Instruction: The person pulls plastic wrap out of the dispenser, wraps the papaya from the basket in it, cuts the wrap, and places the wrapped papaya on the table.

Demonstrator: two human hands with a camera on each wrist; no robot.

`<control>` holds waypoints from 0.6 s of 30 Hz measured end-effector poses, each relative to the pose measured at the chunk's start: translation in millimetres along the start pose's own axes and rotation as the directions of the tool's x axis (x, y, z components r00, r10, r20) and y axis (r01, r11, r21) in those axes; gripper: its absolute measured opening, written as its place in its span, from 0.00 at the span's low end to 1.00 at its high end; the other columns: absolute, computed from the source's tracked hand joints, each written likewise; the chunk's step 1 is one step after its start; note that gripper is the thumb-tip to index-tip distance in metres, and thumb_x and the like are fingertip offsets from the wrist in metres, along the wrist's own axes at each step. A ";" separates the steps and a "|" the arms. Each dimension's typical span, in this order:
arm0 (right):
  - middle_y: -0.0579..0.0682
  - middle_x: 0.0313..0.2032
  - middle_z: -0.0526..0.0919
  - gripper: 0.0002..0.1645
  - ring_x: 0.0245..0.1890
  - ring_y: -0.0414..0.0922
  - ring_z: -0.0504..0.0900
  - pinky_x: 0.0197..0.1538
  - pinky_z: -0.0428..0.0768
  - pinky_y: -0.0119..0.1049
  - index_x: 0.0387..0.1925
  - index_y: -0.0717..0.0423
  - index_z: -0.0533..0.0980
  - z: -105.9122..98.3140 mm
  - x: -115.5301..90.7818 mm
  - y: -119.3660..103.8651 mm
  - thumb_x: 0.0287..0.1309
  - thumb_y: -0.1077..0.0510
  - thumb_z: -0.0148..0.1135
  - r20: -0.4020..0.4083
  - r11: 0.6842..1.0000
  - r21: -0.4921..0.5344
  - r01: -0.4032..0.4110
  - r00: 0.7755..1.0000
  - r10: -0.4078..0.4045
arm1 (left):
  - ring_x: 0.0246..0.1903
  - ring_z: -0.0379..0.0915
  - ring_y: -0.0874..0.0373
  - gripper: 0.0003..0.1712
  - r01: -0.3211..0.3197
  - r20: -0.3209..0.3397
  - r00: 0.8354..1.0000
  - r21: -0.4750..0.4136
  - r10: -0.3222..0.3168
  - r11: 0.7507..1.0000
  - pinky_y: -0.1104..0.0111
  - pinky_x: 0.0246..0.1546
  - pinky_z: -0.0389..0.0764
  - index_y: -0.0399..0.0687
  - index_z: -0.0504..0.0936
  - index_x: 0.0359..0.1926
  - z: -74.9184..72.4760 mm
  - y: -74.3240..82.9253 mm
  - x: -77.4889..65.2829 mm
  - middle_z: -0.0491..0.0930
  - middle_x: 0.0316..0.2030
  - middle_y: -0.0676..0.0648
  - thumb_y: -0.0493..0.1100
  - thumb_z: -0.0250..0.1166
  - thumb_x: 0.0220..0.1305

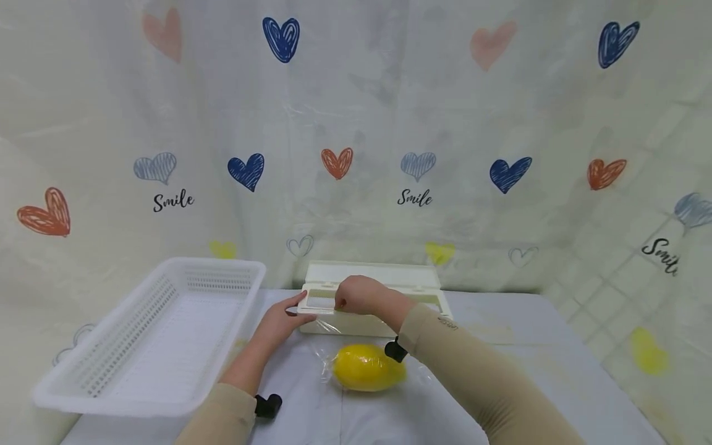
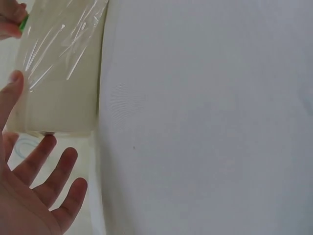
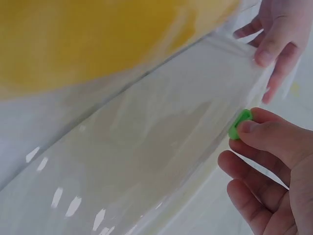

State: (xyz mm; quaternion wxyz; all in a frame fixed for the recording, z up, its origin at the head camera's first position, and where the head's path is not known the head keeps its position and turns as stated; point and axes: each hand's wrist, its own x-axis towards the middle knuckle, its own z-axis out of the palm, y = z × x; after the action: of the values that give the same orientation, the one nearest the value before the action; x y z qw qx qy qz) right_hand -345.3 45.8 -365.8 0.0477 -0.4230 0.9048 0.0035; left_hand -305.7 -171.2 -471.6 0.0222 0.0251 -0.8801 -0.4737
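Note:
A cream cling film dispenser lies on the table with its lid raised at the back. Clear film hangs over its front wall. My left hand is at the left end, fingers spread, with thumb and fingertips touching the edge and end wall. Between thumb and forefinger, my right hand pinches a small green slide cutter on the dispenser's edge, left of its middle. A yellow lemon with clear film around it sits in front of the dispenser, under my right wrist.
A white plastic basket with slotted sides stands at the left. Under everything is a white cloth covering the table. Behind the dispenser hangs a pale curtain printed with hearts.

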 end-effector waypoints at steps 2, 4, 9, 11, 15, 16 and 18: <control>0.39 0.36 0.87 0.07 0.33 0.37 0.79 0.46 0.79 0.32 0.37 0.46 0.89 1.6 -9.6 7.8 0.62 0.58 0.67 -0.010 1.000 0.005 0.001 1.000 -0.001 | 0.49 0.77 0.51 0.47 -0.002 0.005 1.000 0.001 0.002 1.000 0.55 0.49 0.78 0.65 0.69 0.71 -0.7 1.0 -0.6 0.72 0.66 0.45 0.64 0.75 0.50; 0.39 0.35 0.87 0.07 0.32 0.36 0.78 0.45 0.79 0.32 0.37 0.46 0.89 3.4 -20.6 16.8 0.62 0.58 0.67 -0.017 1.000 0.006 -0.002 1.000 0.002 | 0.50 0.77 0.51 0.47 -0.004 0.010 1.000 0.000 0.004 1.000 0.55 0.50 0.78 0.65 0.68 0.71 0.1 1.9 -0.8 0.71 0.66 0.45 0.63 0.75 0.51; 0.38 0.34 0.87 0.06 0.31 0.36 0.78 0.44 0.80 0.33 0.38 0.45 0.89 7.3 -41.6 35.0 0.60 0.57 0.69 -0.032 0.998 0.046 -0.037 0.999 0.038 | 0.51 0.77 0.51 0.48 -0.009 0.012 1.000 -0.004 0.010 1.000 0.53 0.52 0.78 0.64 0.67 0.72 -1.6 0.1 -1.3 0.71 0.67 0.43 0.63 0.75 0.51; 0.38 0.35 0.87 0.07 0.32 0.36 0.78 0.44 0.80 0.33 0.39 0.45 0.89 9.4 -48.2 40.2 0.60 0.58 0.69 -0.037 0.996 0.068 -0.049 0.998 0.052 | 0.52 0.77 0.50 0.48 -0.009 0.013 1.000 -0.008 0.009 1.000 0.53 0.52 0.78 0.63 0.67 0.72 -2.1 -0.3 -1.6 0.70 0.67 0.43 0.63 0.75 0.51; 0.38 0.35 0.86 0.08 0.33 0.36 0.79 0.44 0.80 0.33 0.40 0.46 0.89 13.3 -61.9 49.5 0.60 0.59 0.69 -0.056 0.995 0.092 -0.041 0.997 0.046 | 0.51 0.77 0.50 0.48 -0.013 0.017 1.000 -0.019 0.013 1.000 0.53 0.52 0.78 0.63 0.68 0.72 -1.8 0.7 -2.1 0.71 0.67 0.44 0.63 0.75 0.51; 0.39 0.35 0.86 0.08 0.32 0.36 0.79 0.43 0.80 0.34 0.40 0.47 0.89 14.0 -66.1 52.2 0.60 0.59 0.69 -0.067 0.995 0.091 -0.028 0.997 0.034 | 0.51 0.77 0.50 0.48 -0.014 0.019 1.000 -0.019 0.014 1.000 0.53 0.52 0.78 0.63 0.68 0.71 -1.6 0.9 -2.0 0.71 0.67 0.44 0.63 0.75 0.51; 0.39 0.35 0.86 0.08 0.32 0.35 0.79 0.42 0.80 0.34 0.40 0.48 0.89 16.1 -74.6 59.4 0.59 0.59 0.69 -0.084 0.996 0.085 -0.013 0.996 0.020 | 0.52 0.77 0.50 0.48 -0.013 0.024 1.000 -0.019 0.014 1.000 0.53 0.52 0.78 0.63 0.68 0.72 -1.9 1.5 -2.3 0.71 0.67 0.44 0.63 0.75 0.51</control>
State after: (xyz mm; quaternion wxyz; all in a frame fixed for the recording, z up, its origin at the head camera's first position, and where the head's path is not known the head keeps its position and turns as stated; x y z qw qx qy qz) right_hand -341.9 141.8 -377.1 0.0271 -0.4127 0.9090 -0.0520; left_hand -303.3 -171.9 -469.3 0.0150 0.0132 -0.8760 -0.4819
